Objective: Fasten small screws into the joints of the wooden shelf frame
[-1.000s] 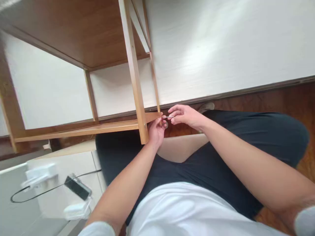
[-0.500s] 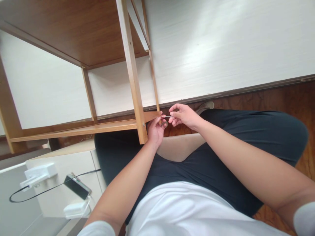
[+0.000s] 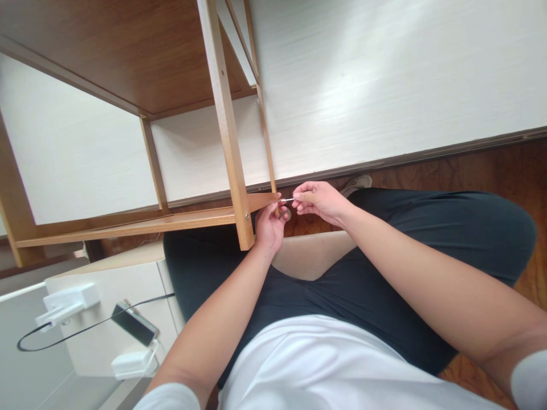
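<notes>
Clutter lies at the far left on a white cabinet (image 3: pixel 106 273): a white power strip (image 3: pixel 68 300), a black cable (image 3: pixel 85 327), a dark phone (image 3: pixel 134 324) and a white adapter (image 3: pixel 132 364). Next comes a wooden rack, its upright post (image 3: pixel 226 131) crossing the lower rail (image 3: pixel 128 228) at a joint where a small screw head (image 3: pixel 247 216) shows. Just right of the post, the left hand (image 3: pixel 269 225) is closed around the pointed end of that rail, thumb on top and fingers curled beneath. A thin metal tool (image 3: pixel 287 200) lies level between the two hands, with its tip at the rail end by the left thumb. The right hand (image 3: pixel 318 200) pinches its other end between thumb and fingertips, the remaining fingers loosely folded. Whether the tip sits in a hole or a fastener cannot be told, since the left fingers hide it. The work looks like the seating or turning of this tool at the rail's end. Any further turn would call for the left hand to hold the rail steady and the right to keep the tool level. Beyond the hands are the person's dark-clad legs (image 3: pixel 427 239) and a brown wooden floor (image 3: pixel 470 165).
</notes>
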A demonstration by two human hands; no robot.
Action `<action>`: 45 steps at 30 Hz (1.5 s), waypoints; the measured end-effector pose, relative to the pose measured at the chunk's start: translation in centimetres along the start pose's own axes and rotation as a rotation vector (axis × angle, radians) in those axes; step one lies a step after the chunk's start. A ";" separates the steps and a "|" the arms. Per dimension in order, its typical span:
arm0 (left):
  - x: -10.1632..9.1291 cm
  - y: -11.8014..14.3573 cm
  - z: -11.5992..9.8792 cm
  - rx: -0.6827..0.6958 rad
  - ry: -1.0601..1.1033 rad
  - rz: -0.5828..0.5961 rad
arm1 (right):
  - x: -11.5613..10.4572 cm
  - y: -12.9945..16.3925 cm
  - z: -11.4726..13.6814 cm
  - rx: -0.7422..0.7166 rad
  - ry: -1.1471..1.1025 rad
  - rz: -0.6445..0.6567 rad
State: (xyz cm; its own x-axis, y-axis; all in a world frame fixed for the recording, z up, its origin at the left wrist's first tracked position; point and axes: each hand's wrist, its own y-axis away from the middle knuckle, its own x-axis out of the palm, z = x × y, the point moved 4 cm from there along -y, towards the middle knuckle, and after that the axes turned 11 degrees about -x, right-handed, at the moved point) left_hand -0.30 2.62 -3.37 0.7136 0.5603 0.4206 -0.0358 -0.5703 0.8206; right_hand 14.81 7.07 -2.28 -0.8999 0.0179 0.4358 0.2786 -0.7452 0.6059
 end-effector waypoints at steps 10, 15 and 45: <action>0.2 0.2 -0.1 0.005 0.003 0.001 | -1.1 -0.6 0.4 -0.172 0.347 0.082; 0.2 0.2 -0.1 0.001 -0.010 0.001 | -1.6 -0.8 1.3 -0.288 0.526 0.153; 0.2 0.2 -0.2 0.007 -0.020 0.008 | -0.7 0.2 2.7 -0.477 0.861 0.168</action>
State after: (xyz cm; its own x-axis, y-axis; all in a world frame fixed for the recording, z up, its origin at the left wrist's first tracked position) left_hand -0.27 2.73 -3.09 0.7273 0.5432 0.4195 -0.0368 -0.5794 0.8142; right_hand 16.36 8.68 -0.65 -0.8503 -0.4610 -0.2539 0.4307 -0.8868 0.1677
